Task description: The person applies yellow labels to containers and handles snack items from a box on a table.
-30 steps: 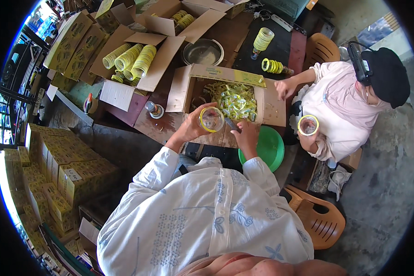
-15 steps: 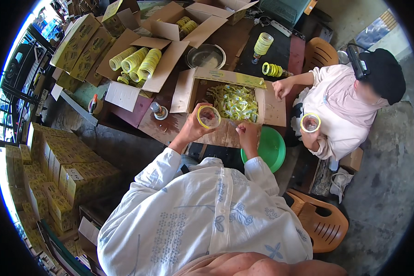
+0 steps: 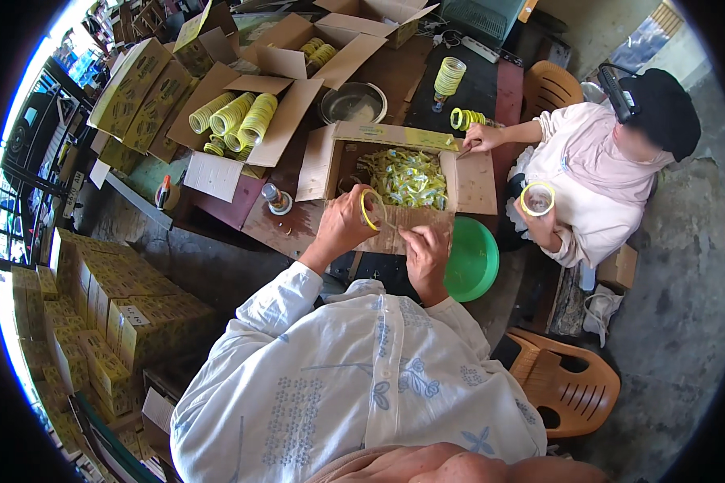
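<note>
My left hand (image 3: 342, 221) is wrapped round a clear plastic cup (image 3: 372, 209) with a yellow rim, its mouth tilted toward the right. Close beside that rim, my right hand (image 3: 425, 251) is closed in a pinch. A thin, small thing seems to be between its fingertips, too faint to name. Just beyond both hands stands an open cardboard box (image 3: 433, 219) holding a heap of small yellow-green wrapped packets (image 3: 407, 179).
Across the right corner sits a co-worker (image 3: 612, 161) holding a similar cup (image 3: 537, 199). A green basin (image 3: 471, 262) is below the table edge. Further items are a metal bowl (image 3: 354, 105), a glass jar (image 3: 277, 199), cartons of stacked cups (image 3: 256, 121) and an orange chair (image 3: 568, 386).
The cup in my left hand has turned its mouth to the right, and my right hand has moved slightly left and nearer. The co-worker's right hand has shifted left to the box's corner.
</note>
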